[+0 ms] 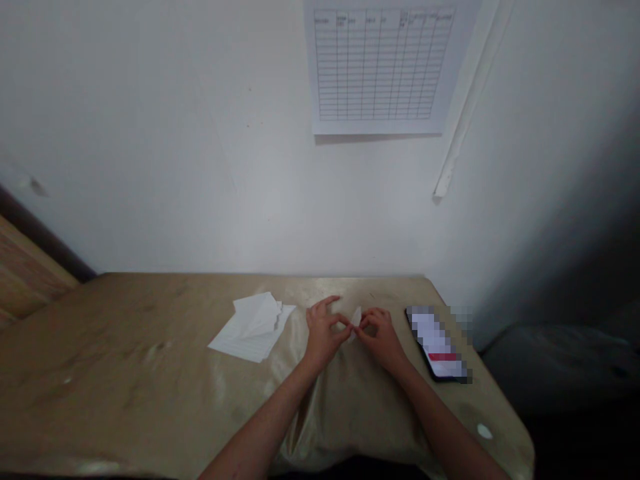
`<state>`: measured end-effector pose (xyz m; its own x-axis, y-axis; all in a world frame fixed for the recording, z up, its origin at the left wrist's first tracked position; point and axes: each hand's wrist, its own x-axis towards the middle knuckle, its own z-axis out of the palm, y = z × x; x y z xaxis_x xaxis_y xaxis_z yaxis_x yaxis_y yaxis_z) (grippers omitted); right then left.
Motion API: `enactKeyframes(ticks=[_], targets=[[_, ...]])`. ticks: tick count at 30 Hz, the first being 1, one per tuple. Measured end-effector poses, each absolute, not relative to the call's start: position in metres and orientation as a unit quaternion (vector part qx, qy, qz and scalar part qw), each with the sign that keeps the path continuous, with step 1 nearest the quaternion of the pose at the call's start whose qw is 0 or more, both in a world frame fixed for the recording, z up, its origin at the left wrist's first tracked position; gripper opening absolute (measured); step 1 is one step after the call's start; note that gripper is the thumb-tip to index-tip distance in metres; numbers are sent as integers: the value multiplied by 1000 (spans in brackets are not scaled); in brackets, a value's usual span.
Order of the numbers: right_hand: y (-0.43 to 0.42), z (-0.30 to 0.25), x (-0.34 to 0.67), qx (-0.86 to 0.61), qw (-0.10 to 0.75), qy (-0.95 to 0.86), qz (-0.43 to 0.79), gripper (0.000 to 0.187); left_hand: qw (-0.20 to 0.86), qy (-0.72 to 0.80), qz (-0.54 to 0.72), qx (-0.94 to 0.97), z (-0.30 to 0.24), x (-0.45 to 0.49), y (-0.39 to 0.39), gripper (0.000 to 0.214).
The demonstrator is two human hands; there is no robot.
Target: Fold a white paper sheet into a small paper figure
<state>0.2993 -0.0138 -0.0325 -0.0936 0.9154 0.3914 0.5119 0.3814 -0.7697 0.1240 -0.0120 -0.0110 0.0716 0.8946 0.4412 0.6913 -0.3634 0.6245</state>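
Note:
Between my two hands is a small piece of white paper [357, 316], pinched at its lower part and standing up a little from the fingertips. My left hand [324, 327] grips it between thumb and forefinger, the other fingers stretched out. From the other side, my right hand [378, 328] pinches the same piece, its remaining fingers curled. The fingers cover part of the paper, so its full shape cannot be made out. Left of my left hand lie several loose sheets of white paper [250, 337], some lined, one with a torn edge.
A phone [437, 343] with a lit, blurred screen lies right of my right hand. The brown covered table [150, 373] meets a white wall, where a printed grid sheet [380, 73] hangs. Near the table's right front corner is a small white scrap [484, 431].

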Motion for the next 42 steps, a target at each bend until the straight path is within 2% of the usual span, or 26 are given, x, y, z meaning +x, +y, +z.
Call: enactKeyframes(ticks=[12,23,42], targets=[[-19,-35,297,-486,470,-719,161,9,106,538,420,723,-17,124,-13,11],[-17,-39,295,-500,470,-705,177,14,86,535,405,736,-13,126,-17,11],[-15,-41,297,-528,458,-691,182,11,62,528,379,757,-14,126,-20,7]])
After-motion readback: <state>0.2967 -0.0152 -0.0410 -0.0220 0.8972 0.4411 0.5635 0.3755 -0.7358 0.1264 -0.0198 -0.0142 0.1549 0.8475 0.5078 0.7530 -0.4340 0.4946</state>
